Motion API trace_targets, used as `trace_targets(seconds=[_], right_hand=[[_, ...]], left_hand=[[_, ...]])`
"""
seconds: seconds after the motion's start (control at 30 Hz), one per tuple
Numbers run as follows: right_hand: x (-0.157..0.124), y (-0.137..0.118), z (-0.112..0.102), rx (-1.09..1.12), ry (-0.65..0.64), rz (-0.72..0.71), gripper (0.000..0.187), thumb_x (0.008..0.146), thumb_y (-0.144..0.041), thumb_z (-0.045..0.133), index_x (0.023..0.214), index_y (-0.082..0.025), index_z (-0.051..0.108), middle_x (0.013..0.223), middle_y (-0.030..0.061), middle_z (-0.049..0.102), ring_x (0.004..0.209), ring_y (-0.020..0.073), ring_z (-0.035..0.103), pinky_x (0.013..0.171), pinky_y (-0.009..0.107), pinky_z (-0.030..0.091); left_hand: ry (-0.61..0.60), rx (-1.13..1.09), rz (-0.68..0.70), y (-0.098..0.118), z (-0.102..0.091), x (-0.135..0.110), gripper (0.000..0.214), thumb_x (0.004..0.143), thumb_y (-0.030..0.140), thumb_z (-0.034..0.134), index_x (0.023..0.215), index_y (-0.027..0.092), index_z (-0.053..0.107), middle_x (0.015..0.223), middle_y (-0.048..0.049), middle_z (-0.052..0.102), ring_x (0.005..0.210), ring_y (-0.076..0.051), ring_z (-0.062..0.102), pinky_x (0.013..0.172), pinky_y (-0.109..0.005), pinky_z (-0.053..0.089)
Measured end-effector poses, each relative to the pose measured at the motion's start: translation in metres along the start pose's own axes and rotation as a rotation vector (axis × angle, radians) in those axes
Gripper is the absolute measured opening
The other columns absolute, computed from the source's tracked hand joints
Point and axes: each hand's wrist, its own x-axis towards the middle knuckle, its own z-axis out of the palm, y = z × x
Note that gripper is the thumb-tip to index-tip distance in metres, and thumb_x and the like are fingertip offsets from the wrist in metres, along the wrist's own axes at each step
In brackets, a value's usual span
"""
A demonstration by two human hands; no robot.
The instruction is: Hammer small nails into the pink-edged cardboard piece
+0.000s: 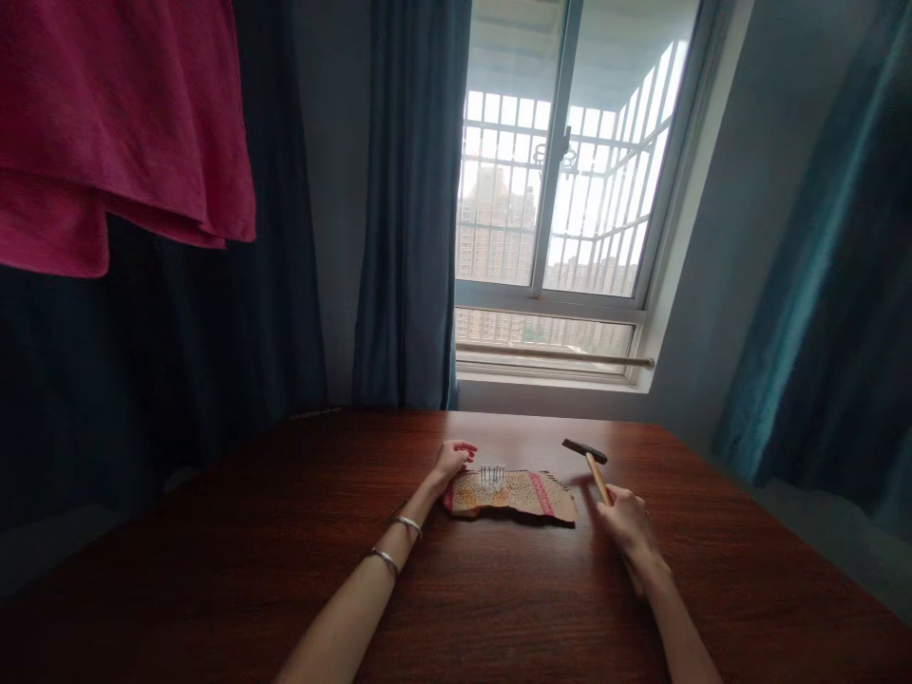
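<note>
A flat patterned board (pixel 520 496) with pink stripes lies on the dark wooden table (pixel 285 570). Several nails (pixel 491 473) stand upright in a row near its left end. My left hand (pixel 451 461) rests at the board's left edge, fingers curled loosely beside the nails, two bangles on the wrist. My right hand (pixel 623 518) is closed round the wooden handle of a hammer (pixel 588 458), whose dark head hangs above the table just right of the board.
A window (pixel 556 209) with a grille stands behind the table, blue curtains (pixel 409 209) on both sides. A red cloth (pixel 121 123) hangs at the upper left. A wooden rod (pixel 556 356) lies along the sill.
</note>
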Motion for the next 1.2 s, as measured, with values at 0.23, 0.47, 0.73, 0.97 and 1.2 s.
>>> trace_targets(seconds=[0.23, 0.47, 0.73, 0.97, 1.2], right_hand=[[0.005, 0.013, 0.008, -0.085, -0.029, 0.025, 0.036, 0.071, -0.026, 0.052, 0.104, -0.024, 0.066, 0.092, 0.0104, 0.071, 0.089, 0.0255, 0.064, 0.065, 0.026, 0.042], [0.005, 0.022, 0.017, -0.126, -0.054, 0.026, 0.037, 0.075, -0.031, 0.051, 0.109, -0.025, 0.064, 0.098, 0.0107, 0.07, 0.092, 0.0264, 0.064, 0.069, 0.028, 0.045], [0.001, 0.021, 0.015, -0.212, -0.033, 0.139, 0.04, 0.077, -0.037, 0.05, 0.116, -0.029, 0.06, 0.103, 0.0134, 0.066, 0.092, 0.03, 0.063, 0.071, 0.035, 0.047], [-0.005, 0.014, 0.007, -0.281, -0.041, 0.229, 0.041, 0.079, -0.041, 0.047, 0.118, -0.033, 0.057, 0.105, 0.0135, 0.062, 0.1, 0.0353, 0.056, 0.071, 0.04, 0.046], [-0.011, -0.001, 0.013, -0.368, 0.126, 0.157, 0.041, 0.081, -0.039, 0.044, 0.119, -0.031, 0.056, 0.102, 0.015, 0.057, 0.093, 0.0317, 0.054, 0.069, 0.036, 0.042]], left_hand=[[0.091, 0.067, 0.079, -0.018, 0.005, 0.003, 0.025, 0.062, 0.004, 0.043, 0.071, 0.01, 0.066, 0.063, -0.0042, 0.063, 0.054, -0.01, 0.058, 0.05, -0.019, 0.043], [0.133, 0.246, 0.205, -0.024, 0.011, -0.003, 0.026, 0.067, 0.008, 0.043, 0.071, 0.011, 0.069, 0.062, -0.004, 0.064, 0.057, -0.012, 0.058, 0.054, -0.021, 0.043], [0.152, 0.304, 0.236, -0.027, 0.01, -0.007, 0.026, 0.067, 0.011, 0.043, 0.069, 0.013, 0.069, 0.061, -0.0034, 0.064, 0.06, -0.013, 0.058, 0.055, -0.021, 0.041], [0.153, 0.303, 0.221, -0.024, 0.011, -0.012, 0.026, 0.068, 0.011, 0.043, 0.069, 0.013, 0.069, 0.06, -0.0031, 0.064, 0.059, -0.013, 0.057, 0.054, -0.021, 0.04], [0.274, 0.256, 0.223, 0.015, -0.003, -0.015, 0.024, 0.068, 0.011, 0.045, 0.068, 0.014, 0.069, 0.06, -0.0032, 0.064, 0.06, -0.013, 0.059, 0.056, -0.021, 0.043]])
